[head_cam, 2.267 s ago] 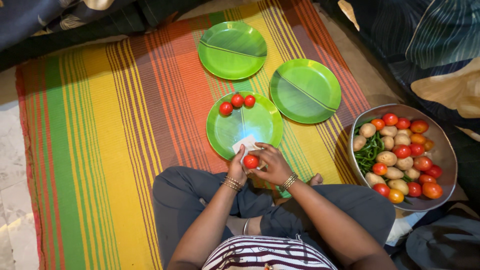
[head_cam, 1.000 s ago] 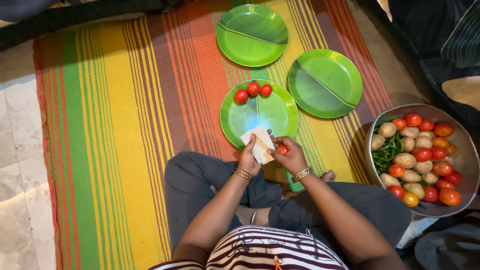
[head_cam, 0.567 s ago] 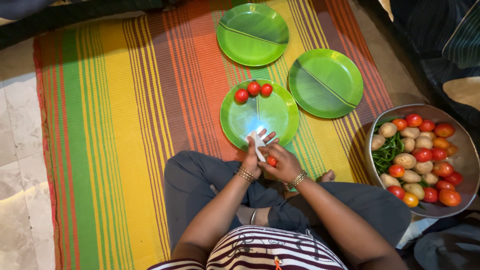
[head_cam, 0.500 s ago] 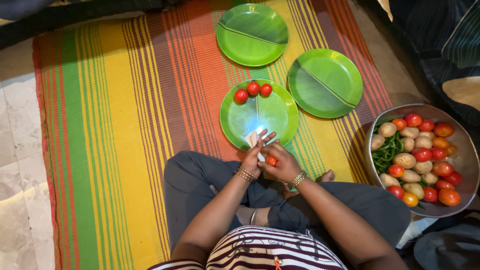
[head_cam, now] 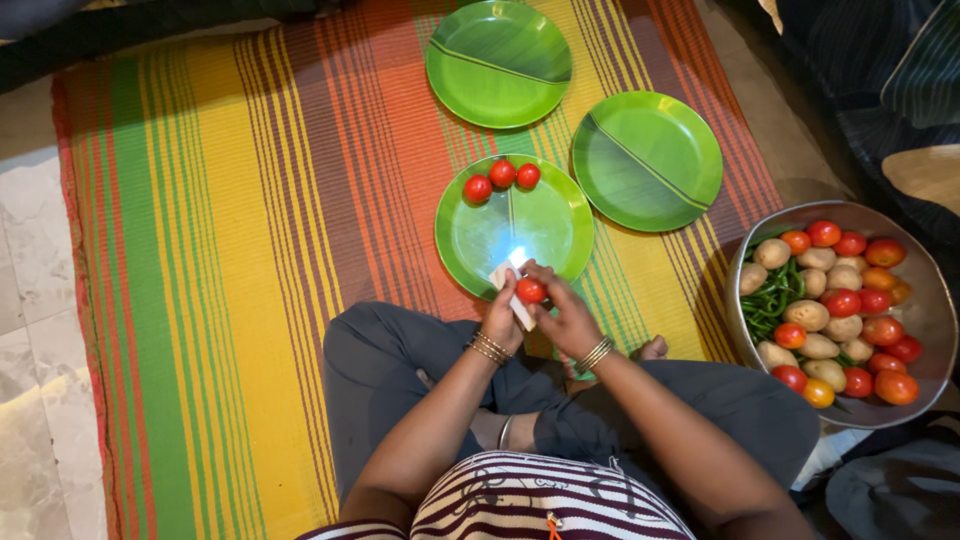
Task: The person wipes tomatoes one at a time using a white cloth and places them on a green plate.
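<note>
From the head camera, looking straight down: both forearms angle in from the lap and meet at the near rim of the closest green plate (head_cam: 470, 240). The right hand (head_cam: 570, 320), bangles at the wrist, has its fingers curled and pinched on a small red tomato (head_cam: 530, 291), held just above that rim. The left hand (head_cam: 500, 320) closes on a white cloth (head_cam: 510, 295), pressed against the tomato. Three more tomatoes (head_cam: 502, 178) sit in a row at the plate's far edge. Two other green plates (head_cam: 648, 160) lie beyond on the striped mat (head_cam: 220, 250). A metal bowl (head_cam: 930, 310) of tomatoes, potatoes and green beans rests at right.
</note>
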